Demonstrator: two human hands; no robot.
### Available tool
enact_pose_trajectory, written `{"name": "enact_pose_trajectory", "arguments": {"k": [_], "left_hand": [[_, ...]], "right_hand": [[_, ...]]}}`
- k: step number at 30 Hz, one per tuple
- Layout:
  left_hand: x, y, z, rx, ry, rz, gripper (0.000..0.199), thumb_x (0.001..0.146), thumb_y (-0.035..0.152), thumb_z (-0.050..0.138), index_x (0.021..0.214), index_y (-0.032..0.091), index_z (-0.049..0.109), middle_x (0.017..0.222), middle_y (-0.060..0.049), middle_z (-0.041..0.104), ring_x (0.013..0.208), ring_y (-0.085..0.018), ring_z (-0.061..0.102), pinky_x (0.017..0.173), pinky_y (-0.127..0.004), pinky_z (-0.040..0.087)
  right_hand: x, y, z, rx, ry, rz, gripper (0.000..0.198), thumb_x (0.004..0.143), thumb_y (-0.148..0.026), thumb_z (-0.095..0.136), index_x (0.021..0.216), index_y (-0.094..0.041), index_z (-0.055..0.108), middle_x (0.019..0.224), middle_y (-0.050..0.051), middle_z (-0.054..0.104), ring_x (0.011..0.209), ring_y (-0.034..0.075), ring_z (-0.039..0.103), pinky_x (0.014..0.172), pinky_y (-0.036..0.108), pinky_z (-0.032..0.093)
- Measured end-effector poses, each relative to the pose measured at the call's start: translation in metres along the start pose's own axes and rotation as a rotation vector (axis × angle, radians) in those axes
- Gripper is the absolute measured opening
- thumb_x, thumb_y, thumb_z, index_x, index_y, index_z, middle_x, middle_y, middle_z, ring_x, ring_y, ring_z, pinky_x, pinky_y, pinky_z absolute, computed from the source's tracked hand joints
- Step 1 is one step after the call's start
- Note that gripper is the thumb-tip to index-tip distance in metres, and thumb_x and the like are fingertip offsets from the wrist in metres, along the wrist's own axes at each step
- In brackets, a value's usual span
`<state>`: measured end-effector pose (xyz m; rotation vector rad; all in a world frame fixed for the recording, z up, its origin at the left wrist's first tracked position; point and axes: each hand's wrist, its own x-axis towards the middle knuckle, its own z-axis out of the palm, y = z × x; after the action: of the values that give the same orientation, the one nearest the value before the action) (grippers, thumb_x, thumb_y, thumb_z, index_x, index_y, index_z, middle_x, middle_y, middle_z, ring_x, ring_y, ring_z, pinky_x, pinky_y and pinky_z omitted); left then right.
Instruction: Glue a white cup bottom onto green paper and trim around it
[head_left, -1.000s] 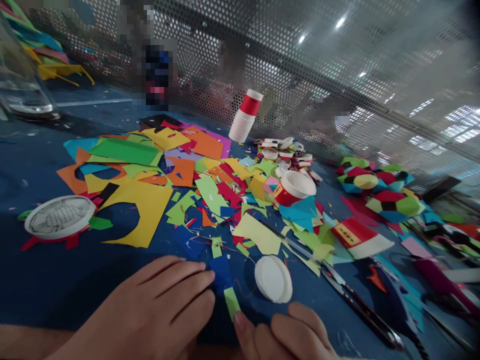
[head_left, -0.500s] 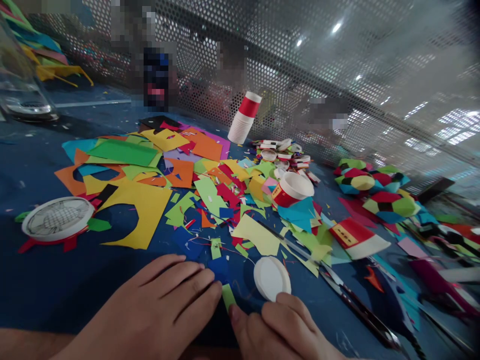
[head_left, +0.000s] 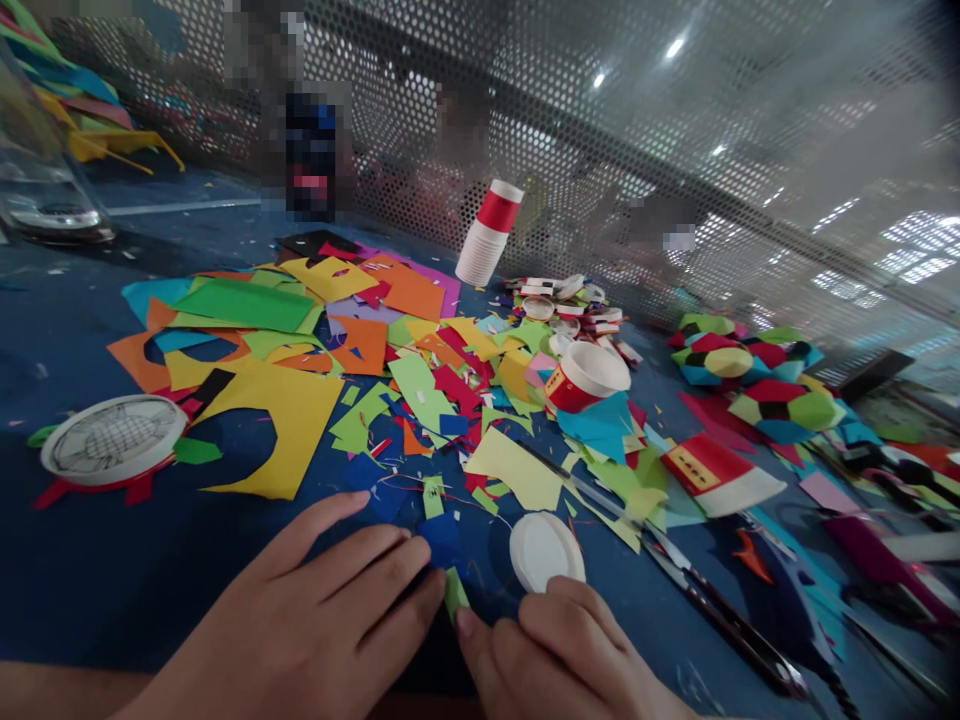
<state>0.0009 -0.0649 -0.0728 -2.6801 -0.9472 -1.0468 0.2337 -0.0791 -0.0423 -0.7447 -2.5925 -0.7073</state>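
My left hand (head_left: 330,600) lies palm down on the blue table, its fingers stretched out and the index finger apart from the others. Its fingertips are beside a small blue paper piece (head_left: 440,540). My right hand (head_left: 551,650) is curled, with the thumb against the lower end of a light green paper strip (head_left: 454,592). That strip is between the two hands; its lower end is hidden by the thumb. Just beyond my right knuckles sits a white round paper cup base (head_left: 541,553), close to or touching the index finger. A thin thread runs from near it to a tiny marked green piece (head_left: 433,495).
Coloured paper scraps (head_left: 442,370) cover the middle. A turtle-like paper disc (head_left: 112,437) lies left. Scissors (head_left: 720,620), a blue glue gun (head_left: 787,590) and a cut red-and-white cup (head_left: 716,475) lie right. Stacked cups (head_left: 489,235) stand behind; a glass (head_left: 49,190) is far left.
My left index finger has spread away from the other fingers. The green strip looks shorter and tilted at my right thumb. My right hand has shifted only slightly.
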Motion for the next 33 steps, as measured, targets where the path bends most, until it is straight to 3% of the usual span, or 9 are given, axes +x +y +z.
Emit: {"name": "enact_pose_trajectory", "arguments": {"k": [3,6,11,15,18,22,33], "left_hand": [[0.0,0.0,0.001,0.006,0.005,-0.007,0.025,0.097,0.02,0.048,0.11,0.03,0.067,0.108,0.007,0.075,0.1,-0.013,0.066,0.122,-0.033,0.018],[-0.001,0.0,0.002,0.0,0.002,0.001,0.026,0.098,0.02,0.045,0.108,0.028,0.068,0.108,0.006,0.075,0.101,-0.014,0.065,0.123,-0.034,0.014],[-0.004,-0.001,0.003,-0.036,-0.009,0.02,0.033,0.1,0.037,0.04,0.11,0.026,0.069,0.11,0.002,0.076,0.103,-0.016,0.065,0.124,-0.036,0.011],[-0.007,-0.001,0.004,-0.011,-0.006,0.002,0.029,0.098,0.019,0.044,0.11,0.027,0.069,0.11,0.005,0.076,0.105,-0.014,0.066,0.124,-0.036,0.012],[-0.009,-0.001,0.003,-0.011,0.026,0.018,0.028,0.099,0.024,0.044,0.112,0.027,0.069,0.111,0.005,0.075,0.105,-0.014,0.067,0.125,-0.036,0.015],[-0.009,-0.001,0.003,0.004,0.013,0.032,0.028,0.1,0.023,0.046,0.114,0.026,0.069,0.113,0.005,0.075,0.106,-0.014,0.067,0.125,-0.037,0.014],[-0.008,-0.002,0.001,0.039,-0.027,0.052,0.026,0.099,0.026,0.048,0.115,0.026,0.069,0.113,0.004,0.075,0.107,-0.013,0.066,0.126,-0.038,0.01]], "right_hand": [[0.007,-0.002,-0.001,0.014,-0.003,0.012,0.005,0.093,-0.017,0.066,0.092,-0.021,0.068,0.083,-0.001,0.067,0.075,0.013,0.059,0.076,0.027,0.051],[0.012,-0.002,-0.006,0.055,-0.018,0.019,0.016,0.09,-0.008,0.063,0.081,-0.02,0.069,0.063,-0.005,0.058,0.065,0.012,0.049,0.072,0.027,0.045],[0.011,0.001,-0.009,0.068,-0.002,0.042,0.024,0.096,-0.014,0.05,0.093,-0.018,0.073,0.073,-0.002,0.066,0.072,0.015,0.052,0.074,0.033,0.041],[0.011,0.002,-0.005,0.083,0.002,0.066,0.022,0.094,-0.022,0.052,0.099,-0.015,0.072,0.075,-0.002,0.066,0.075,0.015,0.054,0.075,0.034,0.041],[0.01,0.001,-0.003,0.082,-0.036,0.074,0.024,0.095,-0.03,0.053,0.102,-0.015,0.071,0.078,-0.001,0.067,0.08,0.016,0.055,0.077,0.035,0.041],[0.01,0.001,-0.002,0.059,-0.024,0.054,0.023,0.096,-0.024,0.051,0.096,-0.016,0.073,0.078,-0.002,0.068,0.082,0.016,0.053,0.08,0.035,0.04],[0.013,0.0,0.003,0.075,0.052,0.082,0.046,0.105,-0.018,0.032,0.084,-0.016,0.073,0.074,-0.002,0.065,0.078,0.016,0.051,0.077,0.034,0.039]]}}
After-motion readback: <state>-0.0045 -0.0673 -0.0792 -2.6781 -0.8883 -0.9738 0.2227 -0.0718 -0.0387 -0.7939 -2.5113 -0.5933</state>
